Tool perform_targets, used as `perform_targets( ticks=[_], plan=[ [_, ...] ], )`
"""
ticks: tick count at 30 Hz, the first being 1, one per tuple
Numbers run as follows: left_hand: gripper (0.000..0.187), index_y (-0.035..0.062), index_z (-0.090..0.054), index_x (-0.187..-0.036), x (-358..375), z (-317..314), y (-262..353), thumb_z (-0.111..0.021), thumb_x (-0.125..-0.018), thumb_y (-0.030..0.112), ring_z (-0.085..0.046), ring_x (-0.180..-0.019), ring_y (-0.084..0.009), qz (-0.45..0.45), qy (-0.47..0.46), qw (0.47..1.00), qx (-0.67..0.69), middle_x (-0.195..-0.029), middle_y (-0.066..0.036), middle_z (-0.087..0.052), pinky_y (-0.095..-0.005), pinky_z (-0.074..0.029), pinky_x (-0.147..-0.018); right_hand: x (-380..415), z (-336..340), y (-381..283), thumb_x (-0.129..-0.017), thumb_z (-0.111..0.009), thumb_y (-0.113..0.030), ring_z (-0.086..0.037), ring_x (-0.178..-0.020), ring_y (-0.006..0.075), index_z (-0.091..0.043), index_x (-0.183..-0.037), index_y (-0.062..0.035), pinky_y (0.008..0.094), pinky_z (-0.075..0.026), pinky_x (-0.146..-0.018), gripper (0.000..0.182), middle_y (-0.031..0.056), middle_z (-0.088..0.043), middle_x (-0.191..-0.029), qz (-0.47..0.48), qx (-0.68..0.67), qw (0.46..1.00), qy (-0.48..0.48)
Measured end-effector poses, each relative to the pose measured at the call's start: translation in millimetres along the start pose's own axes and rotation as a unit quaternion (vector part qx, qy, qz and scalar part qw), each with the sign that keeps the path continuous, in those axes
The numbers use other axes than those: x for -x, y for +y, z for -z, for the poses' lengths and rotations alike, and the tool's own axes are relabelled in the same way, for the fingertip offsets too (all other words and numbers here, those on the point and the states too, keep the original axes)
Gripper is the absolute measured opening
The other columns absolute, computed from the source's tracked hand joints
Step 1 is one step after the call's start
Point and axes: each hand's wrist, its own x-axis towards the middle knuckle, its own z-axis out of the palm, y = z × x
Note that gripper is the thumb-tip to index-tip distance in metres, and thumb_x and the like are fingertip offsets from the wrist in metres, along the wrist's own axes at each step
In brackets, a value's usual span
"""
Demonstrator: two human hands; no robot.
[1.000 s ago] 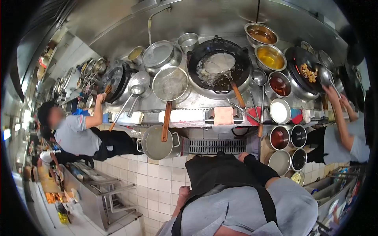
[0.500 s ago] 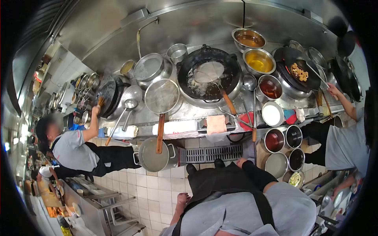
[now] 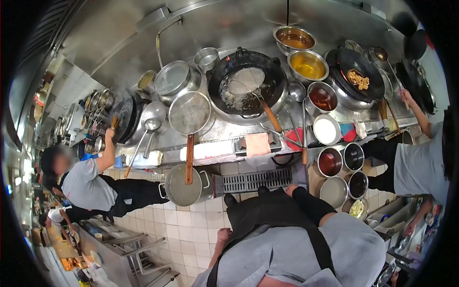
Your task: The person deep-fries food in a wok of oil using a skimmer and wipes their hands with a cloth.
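My left hand [image 3: 224,234] hangs low at my side, its fingers curled in, with nothing seen in it. My right hand [image 3: 291,190] is below the end of its black sleeve, near the floor drain grate; it is too small to make out its fingers. In front of me a black wok [image 3: 228,103] holds bubbling oil. A wire skimmer [image 3: 271,116] with a wooden handle rests in it, and a pale round piece [image 3: 246,80] lies there too. Neither hand touches these. A mesh strainer [image 3: 190,115] lies left of the wok.
On the left a co-worker [image 3: 91,182] holds a bamboo brush [image 3: 114,122] at another wok. Right, a co-worker's hand [image 3: 405,97] grips a ladle [image 3: 389,67] beside a wok with browned food [image 3: 358,80]. A stockpot [image 3: 184,191] and sauce pots [image 3: 330,161] stand nearby.
My view has shifted slightly, and my hands stay low. The right co-worker's ladle has come out of the wok to its right side. The browned food has shifted in the wok.
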Motion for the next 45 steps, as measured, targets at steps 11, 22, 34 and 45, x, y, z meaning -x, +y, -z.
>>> perform_targets(
  ticks=[11, 22, 34, 45],
  plan=[
    [0.022, 0.0132, -0.065, -0.076, -69.9, -20.2, -143.8, -0.061, -0.08, 0.034, -0.064, -0.076, -0.0299, -0.255, -0.008, 0.88, -0.4, -0.078, -0.009, -0.067, -0.0396, -0.052, -0.066, 7.9, 21.9, -16.4, -0.077, -0.058, -0.03, -0.061, -0.094, 0.0338, -0.07, -0.09, -0.0057, 0.0409, -0.049, -0.082, 0.03, 0.0144, -0.067, -0.098, 0.056, 0.03, 0.998, -0.012],
    [0.019, 0.0117, -0.068, -0.079, -12.9, 8.0, -27.8, -0.061, -0.081, 0.03, -0.065, -0.081, -0.03, -0.072, -0.028, 0.96, -0.27, -0.085, -0.011, -0.068, -0.0398, -0.052, -0.07, -28.8, -1.0, 7.0, -0.077, -0.056, -0.021, -0.065, -0.074, 0.032, -0.069, -0.078, -0.0036, 0.0428, -0.051, -0.067, 0.022, 0.0176, -0.067, -0.081, 0.041, -0.122, 0.992, -0.013],
    [0.02, 0.0134, -0.064, -0.079, -16.2, 18.6, -100.6, -0.051, -0.081, 0.028, -0.063, -0.086, -0.0341, -0.173, -0.051, 0.891, -0.416, -0.086, -0.012, -0.067, -0.0433, -0.051, -0.074, -54.2, 150.3, -92.5, -0.083, -0.065, -0.015, -0.063, -0.077, 0.0246, -0.048, -0.109, -0.0077, 0.0326, -0.051, -0.057, 0.032, 0.0112, -0.061, -0.086, 0.007, -0.758, 0.639, -0.133],
    [0.031, 0.0109, -0.07, -0.093, 11.5, 4.6, -102.8, -0.044, -0.086, 0.025, -0.064, -0.093, -0.0308, 0.147, 0.002, 0.981, 0.126, -0.097, -0.013, -0.068, -0.0384, -0.05, -0.083, -15.4, 79.6, -85.0, -0.085, -0.06, -0.013, -0.064, -0.06, 0.0209, -0.054, -0.095, -0.0014, 0.0317, -0.052, -0.048, 0.017, 0.0107, -0.062, -0.072, -0.055, -0.52, 0.84, -0.144]
  ],
)
